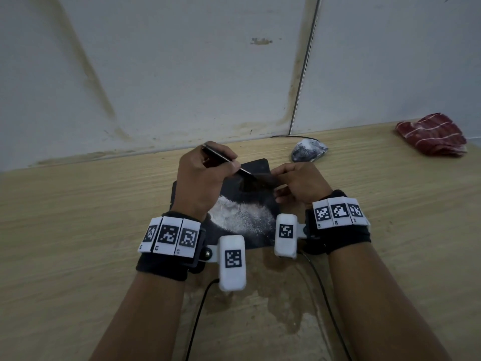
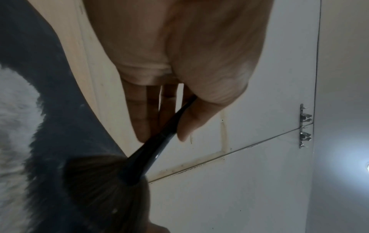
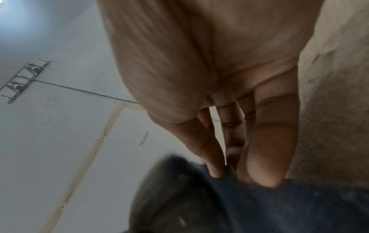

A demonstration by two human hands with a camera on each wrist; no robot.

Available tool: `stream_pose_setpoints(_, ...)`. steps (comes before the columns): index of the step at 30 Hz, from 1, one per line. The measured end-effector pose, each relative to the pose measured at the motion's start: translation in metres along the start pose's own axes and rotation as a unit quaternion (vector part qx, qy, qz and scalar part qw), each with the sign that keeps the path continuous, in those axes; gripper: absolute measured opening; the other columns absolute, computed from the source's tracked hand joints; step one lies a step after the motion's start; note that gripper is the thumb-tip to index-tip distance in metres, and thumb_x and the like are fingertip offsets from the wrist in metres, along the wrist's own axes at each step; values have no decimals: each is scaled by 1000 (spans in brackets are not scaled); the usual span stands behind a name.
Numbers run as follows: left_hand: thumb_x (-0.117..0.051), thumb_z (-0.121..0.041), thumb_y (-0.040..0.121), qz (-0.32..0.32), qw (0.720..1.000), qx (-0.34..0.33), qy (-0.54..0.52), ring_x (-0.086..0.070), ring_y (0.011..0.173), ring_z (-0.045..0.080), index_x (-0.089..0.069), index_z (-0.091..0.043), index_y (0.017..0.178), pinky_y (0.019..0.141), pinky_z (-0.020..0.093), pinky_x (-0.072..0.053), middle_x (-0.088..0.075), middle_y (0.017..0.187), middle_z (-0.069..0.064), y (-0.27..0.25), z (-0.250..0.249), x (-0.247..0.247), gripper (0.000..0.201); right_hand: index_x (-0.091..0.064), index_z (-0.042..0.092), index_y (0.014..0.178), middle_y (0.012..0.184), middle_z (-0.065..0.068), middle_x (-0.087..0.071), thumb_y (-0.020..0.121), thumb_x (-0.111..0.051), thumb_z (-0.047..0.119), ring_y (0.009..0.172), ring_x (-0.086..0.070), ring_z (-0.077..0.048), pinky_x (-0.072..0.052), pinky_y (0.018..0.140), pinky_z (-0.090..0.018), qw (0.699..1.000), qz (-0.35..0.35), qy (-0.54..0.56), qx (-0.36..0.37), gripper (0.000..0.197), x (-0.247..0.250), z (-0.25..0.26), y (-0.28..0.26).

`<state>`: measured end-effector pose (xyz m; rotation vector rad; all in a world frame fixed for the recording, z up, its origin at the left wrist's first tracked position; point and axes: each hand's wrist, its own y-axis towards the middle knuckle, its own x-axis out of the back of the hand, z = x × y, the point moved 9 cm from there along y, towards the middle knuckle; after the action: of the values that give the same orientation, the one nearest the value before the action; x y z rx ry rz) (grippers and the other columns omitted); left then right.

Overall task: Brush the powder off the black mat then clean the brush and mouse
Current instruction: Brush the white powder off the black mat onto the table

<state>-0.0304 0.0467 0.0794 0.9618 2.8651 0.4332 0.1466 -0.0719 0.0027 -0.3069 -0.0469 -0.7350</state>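
1. A light wooden table (image 1: 78, 230) runs up to a stained white wall (image 1: 156, 61), which has a vertical seam; the black mat (image 1: 256, 166) lying on the wood serves as the landmark here.
2. At the mat's near end a heap of white powder (image 1: 239, 217) is spread over its surface, and more pale dust marks the wood just in front of the mat.
3. Over the middle of the mat the left hand (image 1: 201, 178) grips the brush (image 2: 151, 151), thumb and fingers curled round its thin black handle; the fanned dark bristles touch the mat.
4. At the mat's right edge the right hand (image 1: 299, 183) pinches that edge, with the thumb on one face and the fingertips (image 3: 261, 176) on the other.
5. Beyond the mat's far right corner sits the powder-dusted mouse (image 1: 308, 150), its cable trailing along the wall.
6. Farther right of the mat, well apart from it, a crumpled red cloth (image 1: 432, 138) with white stripes lies near the wall.
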Motion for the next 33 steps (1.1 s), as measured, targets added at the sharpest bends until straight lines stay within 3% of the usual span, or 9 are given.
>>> stream_pose_setpoints(4,-73,6,79,-16,1000,-7,-3,-69,81,17,-70,-11,80,77,33,-58,-71,81,1,1,6,2,17,-66,6,82,62,-10,-63,91,-64,-2,43,-59,-17,-54,42,-26,1000,-1,3,-8,13,0,-1,-1)
stream_pose_setpoints(7,-75,2,79,50,997,42,49,-70,87,27,-71,-15,76,84,47,-59,-72,81,1,-3,22,-12,17,-67,7,81,62,-5,-65,91,-64,-3,44,-60,-16,-53,43,-26,1000,-3,10,-13,14,-1,-5,-2)
stream_pose_setpoints(10,-71,7,81,110,989,95,41,-69,88,40,-70,-8,76,81,55,-59,-69,80,10,-8,28,-19,17,-66,8,82,66,-6,-62,89,-68,-3,44,-59,-17,-52,43,-25,1000,1,18,-19,13,-2,-9,-3)
stream_pose_setpoints(17,-68,11,82,38,999,3,-7,-68,87,28,-68,-8,81,78,30,-57,-71,87,12,-3,9,-6,19,-65,8,83,67,-12,-63,93,-62,-1,41,-58,-16,-54,42,-26,1000,0,4,-19,13,-3,-9,-3)
stream_pose_setpoints(21,-71,4,82,102,993,39,41,-70,95,36,-72,-15,79,89,50,-57,-72,92,18,-7,25,-20,19,-66,8,81,68,-9,-64,91,-65,-1,45,-60,-16,-55,44,-27,1000,-6,4,-16,13,0,-10,-3)
stream_pose_setpoints(24,-72,4,81,153,984,78,46,-70,96,40,-71,-14,78,86,53,-58,-71,88,16,-9,30,-26,19,-66,9,81,68,-6,-63,90,-67,-1,45,-60,-17,-53,43,-25,1000,-10,8,-18,13,1,-11,-3)
stream_pose_setpoints(27,-72,7,79,101,993,63,1,-70,95,42,-68,-9,81,86,49,-59,-69,88,16,-5,17,-14,16,-65,8,82,67,-7,-62,90,-66,-1,46,-59,-18,-53,43,-26,1000,-12,12,-18,13,1,-12,-2)
stream_pose_setpoints(30,-68,8,84,31,999,38,-13,-71,92,32,-66,-9,82,80,39,-60,-68,87,9,2,10,8,17,-64,10,81,66,-7,-61,91,-66,1,45,-58,-17,-53,43,-27,1000,-18,9,-21,14,2,-13,0)
stream_pose_setpoints(33,-72,-1,81,-30,998,24,50,-71,92,26,-68,-17,77,82,45,-60,-70,84,0,9,18,30,17,-64,10,83,68,-7,-61,91,-66,1,47,-57,-18,-53,44,-27,999,-25,10,-23,13,4,-16,1)
